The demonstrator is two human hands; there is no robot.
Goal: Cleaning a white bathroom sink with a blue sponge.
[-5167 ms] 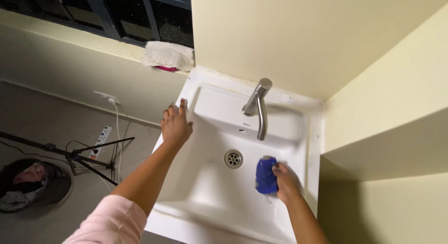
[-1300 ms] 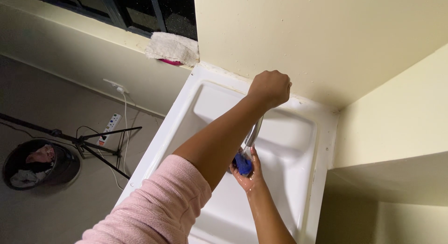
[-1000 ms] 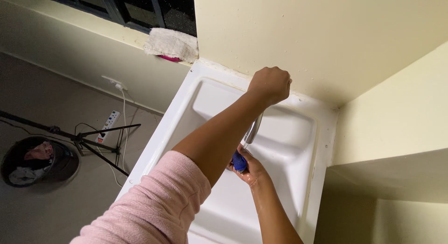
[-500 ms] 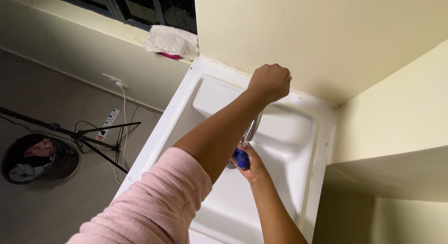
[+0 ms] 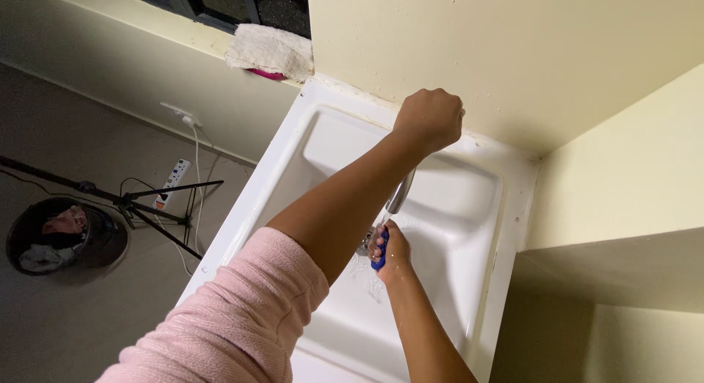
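Right hand [image 5: 390, 249] squeezes blue sponge [image 5: 378, 261] under tap [image 5: 400, 192] — likely soft, waterlogged, slippery; grip mid-body. Left hand [image 5: 429, 119] fisted over tap top.

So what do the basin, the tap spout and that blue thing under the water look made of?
Basin: glossy white, probably glazed ceramic, with soft highlights. Tap spout: brushed metal, grey sheen. Blue thing squeezed in the right hand: looks soft, a cloth or sponge; cannot tell which.
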